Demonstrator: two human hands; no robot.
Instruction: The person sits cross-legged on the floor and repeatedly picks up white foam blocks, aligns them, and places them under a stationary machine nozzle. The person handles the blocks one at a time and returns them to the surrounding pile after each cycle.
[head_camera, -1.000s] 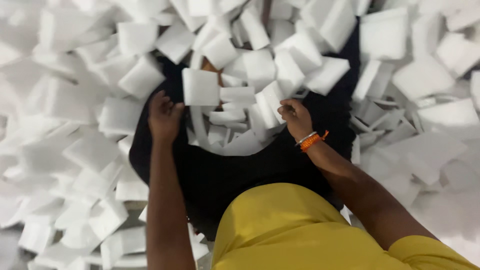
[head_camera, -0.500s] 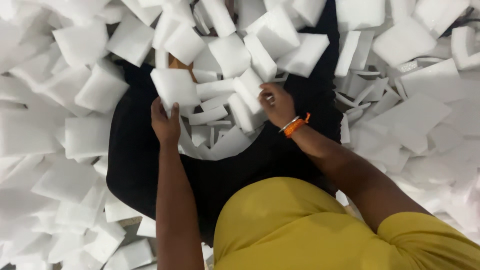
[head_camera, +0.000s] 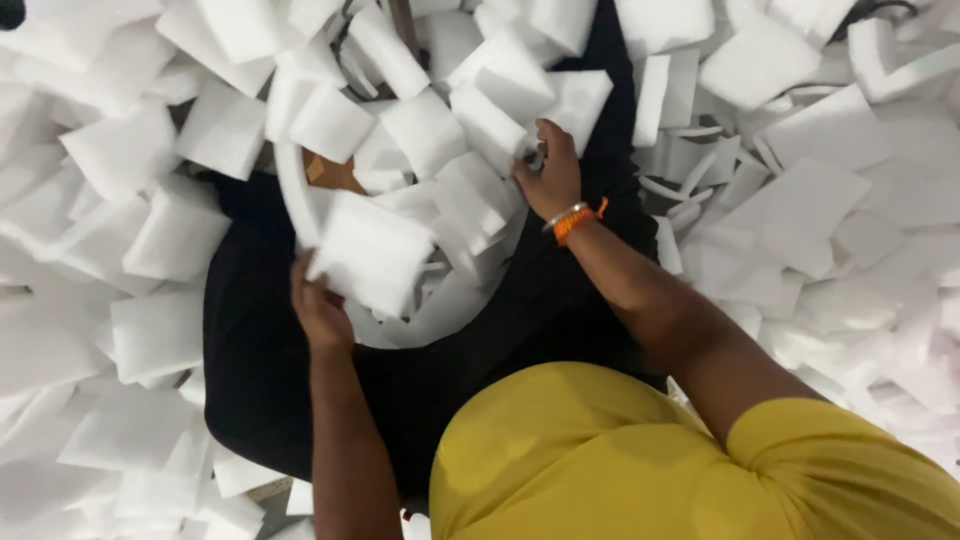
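My left hand (head_camera: 318, 308) grips the lower left edge of a square white foam sheet (head_camera: 372, 250) and holds it up over the pile. My right hand (head_camera: 549, 172), with an orange and silver wristband, has its fingers closed on the edge of another white foam piece (head_camera: 488, 128) further back. Both hands work above a heap of white foam sheets and curved foam strips (head_camera: 440, 300) lying on a black cloth (head_camera: 260, 370). A yellow garment covers my front at the bottom of the view.
Loose white foam squares (head_camera: 150, 200) are piled all around the black cloth, on the left, the far side and the right (head_camera: 820, 200). A brown cardboard scrap (head_camera: 330, 172) shows between pieces near the middle.
Both hands have moved further from my body into the pile. My left hand still holds the square foam sheet, now tilted. My right hand has shifted onto a piece further back.
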